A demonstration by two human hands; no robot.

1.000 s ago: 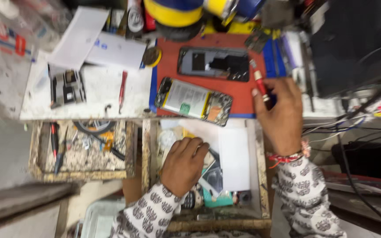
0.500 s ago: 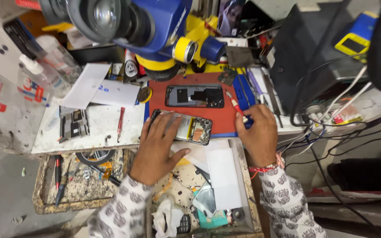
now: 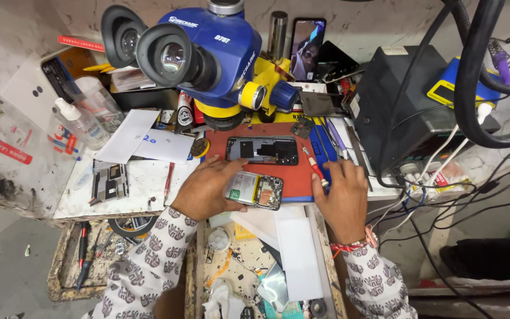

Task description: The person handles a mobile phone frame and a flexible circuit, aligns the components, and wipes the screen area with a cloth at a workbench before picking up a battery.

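Observation:
My left hand [image 3: 208, 190] rests on the left end of an opened phone [image 3: 255, 190], whose battery and circuit board show, at the front edge of a red work mat [image 3: 302, 180]. My right hand [image 3: 343, 194] grips a red-handled screwdriver [image 3: 314, 166], its tip pointing up over the mat. A dark phone back frame [image 3: 262, 151] lies on the mat beyond both hands. A blue and yellow stereo microscope [image 3: 208, 56] hangs above the mat.
An open drawer [image 3: 261, 266] of parts and white sheets sits below the hands. Another tray of tools [image 3: 84, 260] is at the lower left. A black power unit [image 3: 408, 106] and cables [image 3: 479, 77] crowd the right. Bottles [image 3: 84, 121], papers [image 3: 143, 142] and a small board [image 3: 108, 180] lie left.
My head has lifted, so the microscope fills more of the view. My left hand came out of the drawer onto the opened phone. My right hand keeps the screwdriver.

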